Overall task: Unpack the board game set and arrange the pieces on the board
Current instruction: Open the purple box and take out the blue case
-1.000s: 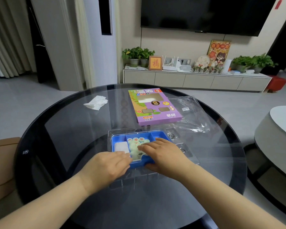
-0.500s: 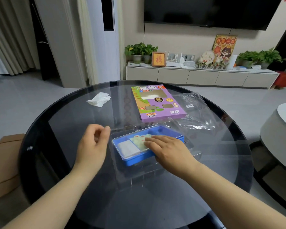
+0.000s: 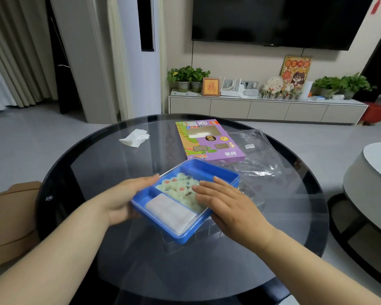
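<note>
Centrally, above the round dark glass table (image 3: 86,172), a blue plastic compartment tray (image 3: 185,236) is held, turned at an angle to the viewer. Its left side is gripped by the left hand (image 3: 123,199), with the thumb laid along the rim and the fingers curled out of sight beneath. The right hand (image 3: 227,201) is laid flat, its fingers straight and together, on the round pale game pieces (image 3: 178,186) heaped in the middle compartment; red and black characters are seen on them. A white flat packet (image 3: 169,210) is lodged in the nearest compartment. Just behind the tray, a purple cardboard box (image 3: 209,142) is laid flat, with a clear plastic bag (image 3: 255,155) spread beside it to the right. A crumpled white tissue (image 3: 134,137) is seen well apart, at the far left.
</note>
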`<state>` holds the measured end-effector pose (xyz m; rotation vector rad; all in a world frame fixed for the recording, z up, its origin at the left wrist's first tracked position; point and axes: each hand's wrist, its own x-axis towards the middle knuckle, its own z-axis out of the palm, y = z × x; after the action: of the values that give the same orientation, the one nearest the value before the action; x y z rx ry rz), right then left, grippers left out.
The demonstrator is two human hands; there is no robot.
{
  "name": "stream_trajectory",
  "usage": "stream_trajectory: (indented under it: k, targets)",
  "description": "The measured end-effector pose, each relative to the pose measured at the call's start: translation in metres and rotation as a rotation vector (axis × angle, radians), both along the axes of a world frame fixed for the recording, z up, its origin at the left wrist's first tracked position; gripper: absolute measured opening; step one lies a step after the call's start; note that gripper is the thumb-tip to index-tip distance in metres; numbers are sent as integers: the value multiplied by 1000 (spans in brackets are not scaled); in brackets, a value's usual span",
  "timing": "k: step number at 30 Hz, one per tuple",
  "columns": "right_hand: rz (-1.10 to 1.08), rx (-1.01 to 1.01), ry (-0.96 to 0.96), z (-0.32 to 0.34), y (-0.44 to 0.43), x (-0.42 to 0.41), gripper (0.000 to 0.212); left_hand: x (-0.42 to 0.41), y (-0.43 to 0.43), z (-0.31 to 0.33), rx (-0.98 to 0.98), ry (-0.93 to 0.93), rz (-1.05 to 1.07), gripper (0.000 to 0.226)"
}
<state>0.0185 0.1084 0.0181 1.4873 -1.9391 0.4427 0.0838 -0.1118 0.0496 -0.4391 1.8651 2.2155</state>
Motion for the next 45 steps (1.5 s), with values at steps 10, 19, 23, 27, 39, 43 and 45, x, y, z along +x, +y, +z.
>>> stream_trajectory:
  k: [10, 19, 23, 27, 39, 43, 45]
  targets:
    - [-224, 80, 4, -4, -15, 0, 63, 46, -16, -17, 51, 186, 412, 27]
    - [-882, -308, -980, 3, 46, -42, 42, 75, -51, -30, -64, 182, 606, 39]
    - [-871, -337, -1308, 0, 45, -44, 40, 74, -53, -35, -76, 164, 678, 39]
    - [-913, -309, -1290, -7, 46, -41, 36, 69, -57, -40, -143, 149, 745, 44]
    - [-874, -195, -1143, -18, 18, -35, 44, 37, -74, -50, -329, 102, 780, 47]
    - [-961, -220, -1136, -18, 33, -39, 44, 30, -83, -47, -531, 78, 757, 47]
    - [-1003, -207, -1119, -17, 40, -37, 44, 26, -86, -46, -641, 42, 733, 48]
